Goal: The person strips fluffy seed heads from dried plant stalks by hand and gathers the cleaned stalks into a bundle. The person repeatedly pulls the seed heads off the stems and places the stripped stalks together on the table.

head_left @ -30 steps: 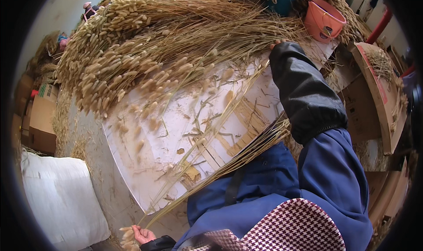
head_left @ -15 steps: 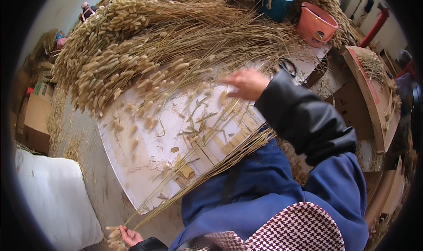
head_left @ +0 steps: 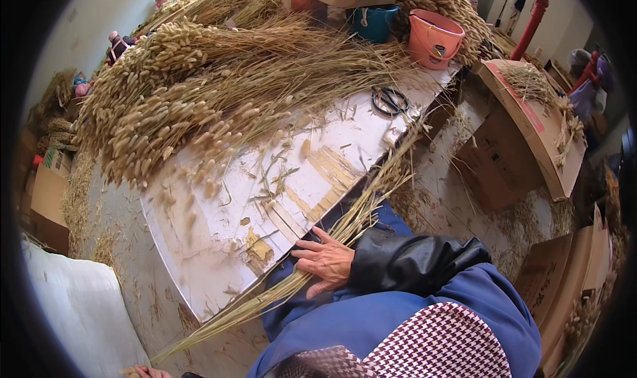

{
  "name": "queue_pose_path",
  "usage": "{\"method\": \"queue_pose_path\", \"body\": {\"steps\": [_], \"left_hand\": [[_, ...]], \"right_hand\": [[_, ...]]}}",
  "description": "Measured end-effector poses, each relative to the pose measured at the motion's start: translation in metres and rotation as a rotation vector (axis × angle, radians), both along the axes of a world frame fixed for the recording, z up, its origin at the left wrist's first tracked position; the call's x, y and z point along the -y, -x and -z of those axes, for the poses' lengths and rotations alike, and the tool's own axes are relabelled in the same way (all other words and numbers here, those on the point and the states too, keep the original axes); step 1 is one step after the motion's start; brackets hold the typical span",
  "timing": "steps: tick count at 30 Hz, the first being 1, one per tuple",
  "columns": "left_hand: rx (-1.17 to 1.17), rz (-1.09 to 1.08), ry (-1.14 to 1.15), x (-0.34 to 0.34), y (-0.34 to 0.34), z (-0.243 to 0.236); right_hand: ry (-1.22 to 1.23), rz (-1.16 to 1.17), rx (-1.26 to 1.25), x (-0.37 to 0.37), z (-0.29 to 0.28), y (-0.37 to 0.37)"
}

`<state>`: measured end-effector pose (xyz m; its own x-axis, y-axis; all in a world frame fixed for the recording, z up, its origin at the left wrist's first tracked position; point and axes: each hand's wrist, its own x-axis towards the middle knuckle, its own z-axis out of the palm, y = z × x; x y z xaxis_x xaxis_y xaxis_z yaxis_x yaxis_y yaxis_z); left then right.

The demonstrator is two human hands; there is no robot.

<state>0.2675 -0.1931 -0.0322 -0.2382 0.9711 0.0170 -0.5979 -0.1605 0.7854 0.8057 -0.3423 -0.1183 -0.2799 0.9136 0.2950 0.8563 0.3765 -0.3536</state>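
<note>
A thin bunch of dried bunny-tail grass stems (head_left: 273, 295) stretches across my lap, along the near edge of the white board (head_left: 199, 235). My left hand (head_left: 147, 372), cut off by the lower edge, is closed on its far-left end; the seed heads there are mostly out of view. Over the middle of the bunch lies my right hand (head_left: 326, 261), fingers stretched and spread, touching the stems from above. The bunch's other end (head_left: 391, 172) fans out to the right beyond my black sleeve. A large heap of the same grass (head_left: 219, 93) covers the board's far side.
Black-handled scissors (head_left: 390, 102) lie at the board's right. Behind them stand a pink bucket (head_left: 434, 38) and a teal bucket (head_left: 375, 23). Cardboard boxes (head_left: 501, 156) crowd the right side. A white sack (head_left: 79, 305) sits at the lower left. Loose straw litters the floor.
My right hand has come down from above the heap onto the stems at my lap. My left hand has shifted down and left, mostly out of view. The whole view has turned slightly right.
</note>
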Motion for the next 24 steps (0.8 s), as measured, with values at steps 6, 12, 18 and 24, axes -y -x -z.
{"method": "queue_pose_path", "body": {"steps": [6,12,18,24], "left_hand": [[0.161,0.082,-0.182,-0.074,0.021,-0.025],[0.309,1.010,-0.385,-0.134,-0.137,-0.001],[0.513,0.967,0.201,-0.069,-0.368,0.042],[0.141,1.139,0.446,0.026,-0.458,0.032]], "right_hand": [[0.281,0.156,-0.032,0.022,-0.053,-0.001],[0.226,0.550,0.118,0.116,-0.137,-0.042],[0.176,1.084,0.328,0.228,-0.155,-0.082],[0.483,1.196,0.322,0.267,-0.114,-0.104]]}}
